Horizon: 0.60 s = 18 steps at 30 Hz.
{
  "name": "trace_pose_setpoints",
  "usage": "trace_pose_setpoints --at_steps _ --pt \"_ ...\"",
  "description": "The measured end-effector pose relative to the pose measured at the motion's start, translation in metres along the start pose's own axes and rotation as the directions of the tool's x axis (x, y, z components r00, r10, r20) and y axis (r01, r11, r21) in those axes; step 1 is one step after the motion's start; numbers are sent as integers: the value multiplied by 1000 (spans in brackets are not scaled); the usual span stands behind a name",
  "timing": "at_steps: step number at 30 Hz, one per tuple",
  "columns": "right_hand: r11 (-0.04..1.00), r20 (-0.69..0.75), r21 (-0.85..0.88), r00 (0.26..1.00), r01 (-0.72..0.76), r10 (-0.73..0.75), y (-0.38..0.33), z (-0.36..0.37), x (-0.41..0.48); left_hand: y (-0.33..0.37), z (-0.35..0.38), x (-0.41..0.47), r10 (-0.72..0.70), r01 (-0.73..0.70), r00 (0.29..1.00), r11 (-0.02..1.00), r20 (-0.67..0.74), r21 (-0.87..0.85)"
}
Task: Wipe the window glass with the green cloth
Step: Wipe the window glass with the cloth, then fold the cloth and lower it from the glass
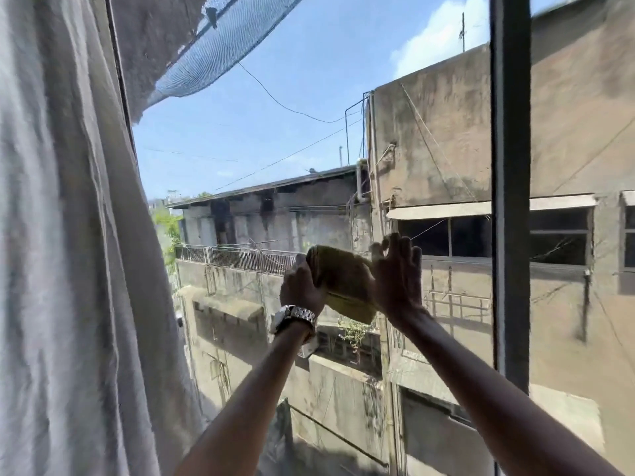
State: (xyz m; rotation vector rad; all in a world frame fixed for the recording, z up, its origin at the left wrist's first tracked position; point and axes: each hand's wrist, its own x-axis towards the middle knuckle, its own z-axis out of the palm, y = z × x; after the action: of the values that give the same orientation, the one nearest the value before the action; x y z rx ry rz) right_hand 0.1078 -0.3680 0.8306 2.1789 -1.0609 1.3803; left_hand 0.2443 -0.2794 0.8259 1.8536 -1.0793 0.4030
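Clearly, the fingers of the right hand (398, 276) are spread a little and point upward, and their tips pinch the right end of the folded, thick yellow-green cloth (343, 283). The left hand (302, 286), which wears a silver metal wristwatch (295, 319), closes its fingers around the left end of the same cloth. So the cloth is held between both hands, in front of the lower middle of the clear window glass (309, 139). I cannot tell if it already touches the glass.

I think the two hands hold it like this to fold or bunch it into a firm pad before the wiping begins, because one flat hand would be enough to wipe.

Around the hands, a pale grey curtain (62, 235) hangs on the left and covers that edge of the glass; it may need to be pushed aside to reach there. A dark vertical window frame bar (510, 201) stands on the right and limits a long stroke to that side. Outside are old concrete buildings (429, 139), wires and a blue net (220, 49) high up.
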Motion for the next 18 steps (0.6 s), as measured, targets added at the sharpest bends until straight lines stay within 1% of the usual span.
trace_pose_setpoints --at_steps 2,4,5,6,8,9,10,11,13,15,16,17,18 --pt "998 59 -53 998 25 -22 7 18 -35 -15 27 -27 -46 45 998 999 48 15" --pt "996 200 -38 978 75 -66 17 41 -87 -39 60 -68 -112 108 981 994 157 35" --pt "994 292 -32 952 107 -93 24 52 -122 -54 77 -97 -155 146 960 988 233 56" --pt "989 402 -23 907 146 -125 31 61 -155 -71 93 -124 -205 188 927 979 315 82" --pt "986 638 2 759 165 -128 47 84 -240 -115 131 -194 -314 284 814 949 489 137" --pt "995 726 45 681 93 -96 56 95 -287 -141 150 -234 -367 344 742 927 561 151" --pt "996 809 84 587 -35 -48 64 104 -338 -166 168 -278 -421 418 657 894 625 162" --pt "978 882 111 472 -176 -15 72 109 -384 -188 181 -318 -474 490 562 851 678 189" --pt "886 977 87 213 -455 13 88 119 -492 -229 207 -416 -583 629 313 718 749 296" --pt "757 999 -25 11 -653 43 102 122 -600 -265 225 -518 -634 685 103 604 767 407" --pt "696 996 -94 -69 -712 63 107 118 -645 -278 229 -564 -647 701 19 552 762 452" --pt "636 982 -181 -168 -750 81 111 113 -693 -292 233 -615 -675 707 -83 478 733 521" --pt "575 962 -262 -258 -775 92 115 109 -739 -304 238 -661 -696 716 -166 401 698 571"
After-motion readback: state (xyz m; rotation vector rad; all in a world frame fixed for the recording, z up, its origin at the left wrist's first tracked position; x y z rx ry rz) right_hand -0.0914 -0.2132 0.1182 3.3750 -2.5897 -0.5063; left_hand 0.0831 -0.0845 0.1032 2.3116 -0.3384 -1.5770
